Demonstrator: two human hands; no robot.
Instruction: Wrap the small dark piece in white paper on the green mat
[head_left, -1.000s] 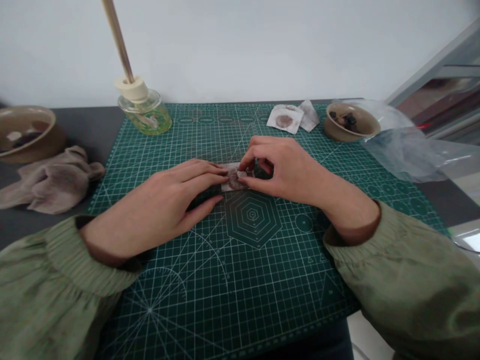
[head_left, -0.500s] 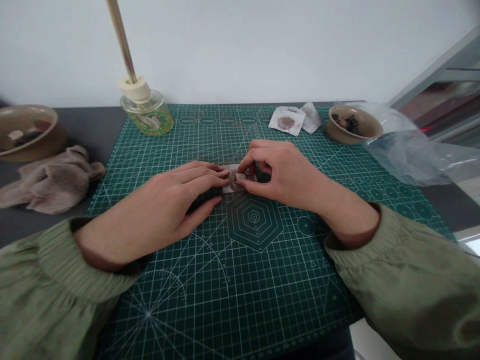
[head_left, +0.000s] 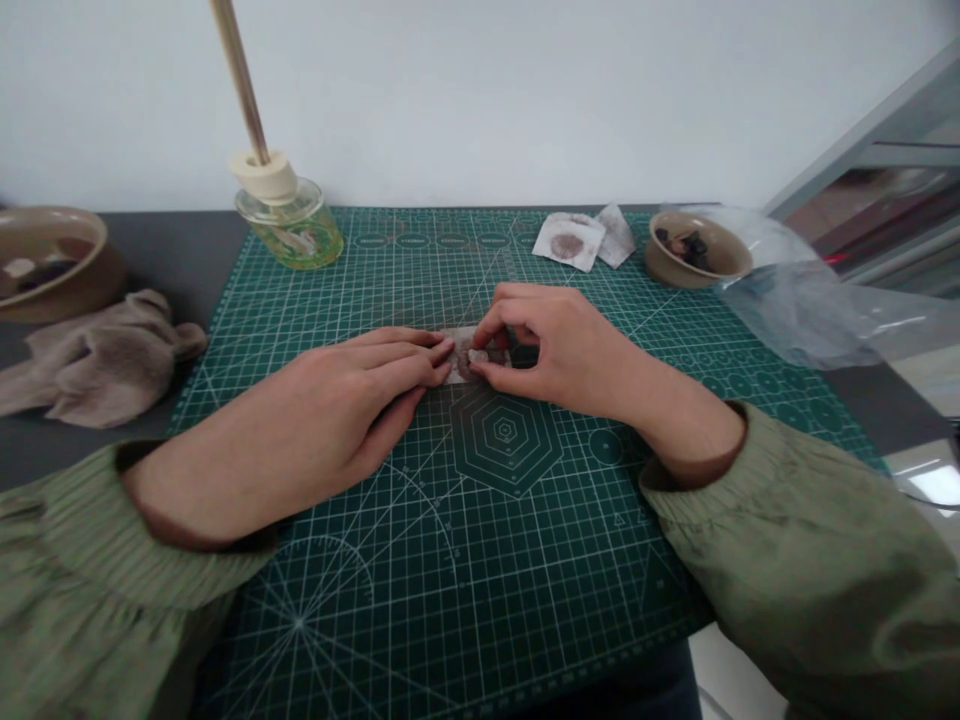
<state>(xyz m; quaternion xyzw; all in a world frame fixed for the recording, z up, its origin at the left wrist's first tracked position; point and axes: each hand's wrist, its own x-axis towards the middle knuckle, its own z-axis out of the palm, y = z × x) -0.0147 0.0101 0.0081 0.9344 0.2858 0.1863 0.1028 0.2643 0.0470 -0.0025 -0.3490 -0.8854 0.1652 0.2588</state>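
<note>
Cutting mat (head_left: 360,620): left hand (head_left: 322,425) pressing, right hand (head_left: 566,350) pinching folded paper (head_left: 454,370).

One camera rides on the person's head, above the table (head_left: 176,240) and just behind the hands, tipped forward and down. From there it faces a white wall (head_left: 480,100), which fills the upper part of the frame, and looks down across a green cutting mat (head_left: 480,570) that runs off the bottom edge. The view is close and wide. The left sleeve (head_left: 90,590) and right sleeve (head_left: 795,560) enter from the lower corners, and the left hand (head_left: 322,420) and right hand (head_left: 555,350) meet near the middle of the picture, seen from above and behind, with the table's far edge in sight beyond them.
</note>
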